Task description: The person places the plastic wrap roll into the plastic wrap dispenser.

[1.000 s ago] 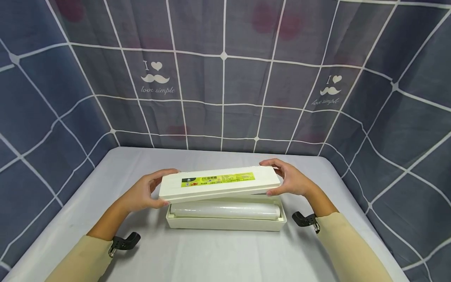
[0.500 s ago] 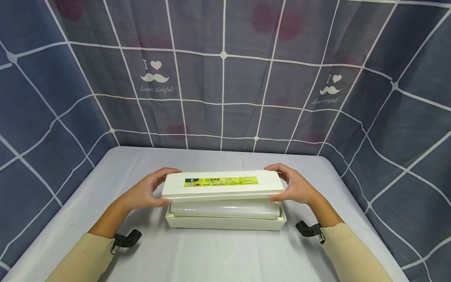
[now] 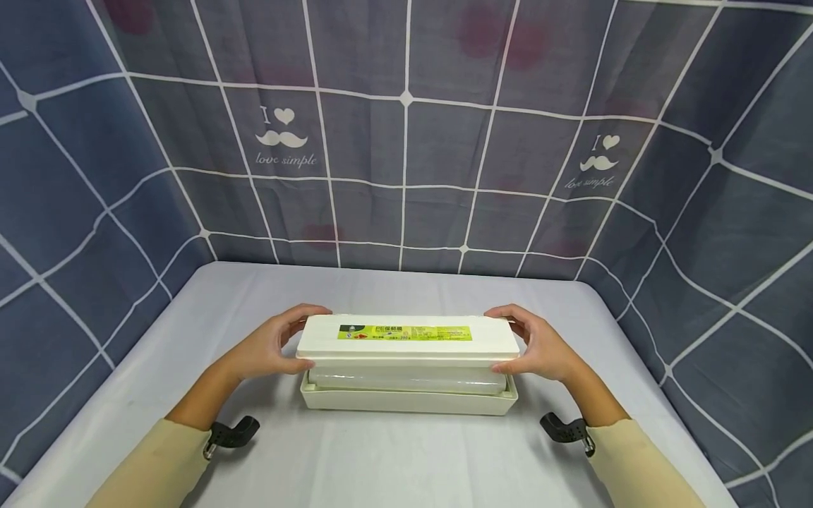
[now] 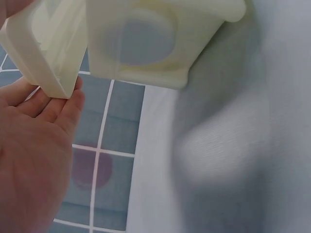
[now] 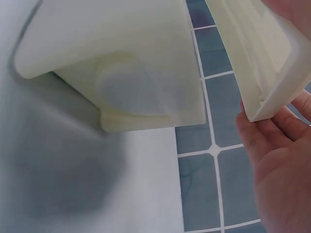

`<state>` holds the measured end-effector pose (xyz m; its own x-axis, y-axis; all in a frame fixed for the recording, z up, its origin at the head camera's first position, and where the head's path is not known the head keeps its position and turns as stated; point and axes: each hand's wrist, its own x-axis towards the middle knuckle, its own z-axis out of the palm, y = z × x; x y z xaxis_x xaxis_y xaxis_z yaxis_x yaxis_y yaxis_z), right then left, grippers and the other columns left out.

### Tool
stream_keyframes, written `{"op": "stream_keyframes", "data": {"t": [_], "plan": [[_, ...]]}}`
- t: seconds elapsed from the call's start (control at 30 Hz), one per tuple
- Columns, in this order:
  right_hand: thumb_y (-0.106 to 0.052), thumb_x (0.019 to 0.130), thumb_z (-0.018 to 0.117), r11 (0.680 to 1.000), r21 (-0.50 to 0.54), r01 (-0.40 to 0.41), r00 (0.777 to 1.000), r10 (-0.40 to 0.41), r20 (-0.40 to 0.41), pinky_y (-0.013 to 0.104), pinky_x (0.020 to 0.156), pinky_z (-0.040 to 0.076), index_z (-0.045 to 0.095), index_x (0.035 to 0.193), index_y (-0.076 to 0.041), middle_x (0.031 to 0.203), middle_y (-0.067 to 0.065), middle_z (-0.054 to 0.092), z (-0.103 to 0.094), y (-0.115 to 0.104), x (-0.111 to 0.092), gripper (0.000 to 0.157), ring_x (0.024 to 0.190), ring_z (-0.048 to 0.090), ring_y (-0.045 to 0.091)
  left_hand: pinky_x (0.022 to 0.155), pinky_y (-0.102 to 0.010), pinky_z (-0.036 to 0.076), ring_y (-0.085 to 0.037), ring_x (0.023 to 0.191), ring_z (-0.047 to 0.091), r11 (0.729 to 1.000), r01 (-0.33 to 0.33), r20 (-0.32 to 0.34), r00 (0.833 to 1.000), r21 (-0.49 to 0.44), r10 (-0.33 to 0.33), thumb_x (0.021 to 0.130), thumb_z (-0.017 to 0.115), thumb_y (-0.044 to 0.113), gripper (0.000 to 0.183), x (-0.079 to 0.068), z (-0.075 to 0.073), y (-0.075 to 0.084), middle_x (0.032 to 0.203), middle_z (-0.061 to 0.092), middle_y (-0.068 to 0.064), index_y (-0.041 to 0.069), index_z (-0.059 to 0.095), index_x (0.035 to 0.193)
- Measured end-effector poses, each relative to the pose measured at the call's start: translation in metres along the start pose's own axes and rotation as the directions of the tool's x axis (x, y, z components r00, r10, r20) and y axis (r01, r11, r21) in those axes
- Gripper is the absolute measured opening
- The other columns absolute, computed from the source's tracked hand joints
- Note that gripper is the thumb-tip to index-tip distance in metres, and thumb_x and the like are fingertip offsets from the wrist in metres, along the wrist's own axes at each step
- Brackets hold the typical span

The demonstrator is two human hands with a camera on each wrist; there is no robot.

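A long white lid [image 3: 406, 349] with a yellow-green label is held level just above its cream box base [image 3: 409, 402]. My left hand [image 3: 273, 342] grips the lid's left end, thumb at the front edge and fingers at the back. At the right end my right hand [image 3: 536, 346] holds it the same way. Inside the base lies a roll of clear plastic wrap [image 3: 406, 379], its upper part hidden by the lid. Both wrist views show a gap between the lid [image 4: 53, 58] and the base [image 5: 150, 92], whose end wall has a rounded recess.
The box stands on a table with a white cloth [image 3: 406, 458]. A dark blue checked curtain [image 3: 368, 141] rises behind it and along both sides. A black wrist camera [image 3: 233, 432] sits on the left forearm, and another black camera [image 3: 562, 428] on the right.
The lid has gone from tilted, right end higher, to level. It has shifted slightly right and come down closer over the base, with both hands moving along with it.
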<state>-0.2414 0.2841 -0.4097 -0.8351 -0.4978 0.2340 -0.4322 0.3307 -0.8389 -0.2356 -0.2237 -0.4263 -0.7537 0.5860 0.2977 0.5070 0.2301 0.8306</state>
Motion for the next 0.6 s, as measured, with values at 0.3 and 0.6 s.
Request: {"op": "stream_keyframes", "data": {"t": [0.3, 0.6], "plan": [[-0.008, 0.062, 0.098, 0.999, 0.035, -0.02, 1.0, 0.02, 0.0, 0.022, 0.093, 0.053, 0.058, 0.134, -0.015, 0.129, 0.009, 0.063, 0.006, 0.007, -0.009, 0.082, 0.111, 0.063, 0.019, 0.112, -0.014, 0.037, -0.01, 0.129, 0.053, 1.0, 0.027, -0.003, 1.0, -0.009, -0.027, 0.077, 0.088, 0.006, 0.077, -0.003, 0.009, -0.002, 0.143, 0.056, -0.007, 0.012, 0.052, 0.145], [-0.009, 0.066, 0.097, 0.999, 0.037, -0.028, 0.999, 0.028, 0.015, 0.025, 0.087, 0.055, 0.057, 0.14, -0.013, 0.132, 0.01, 0.063, 0.009, 0.014, -0.019, 0.083, 0.108, 0.064, 0.018, 0.111, -0.02, 0.04, -0.013, 0.125, 0.055, 0.998, 0.058, 0.007, 0.998, 0.017, -0.058, 0.077, 0.087, 0.008, 0.078, -0.006, 0.017, -0.005, 0.143, 0.057, -0.001, 0.019, 0.052, 0.145]]}}
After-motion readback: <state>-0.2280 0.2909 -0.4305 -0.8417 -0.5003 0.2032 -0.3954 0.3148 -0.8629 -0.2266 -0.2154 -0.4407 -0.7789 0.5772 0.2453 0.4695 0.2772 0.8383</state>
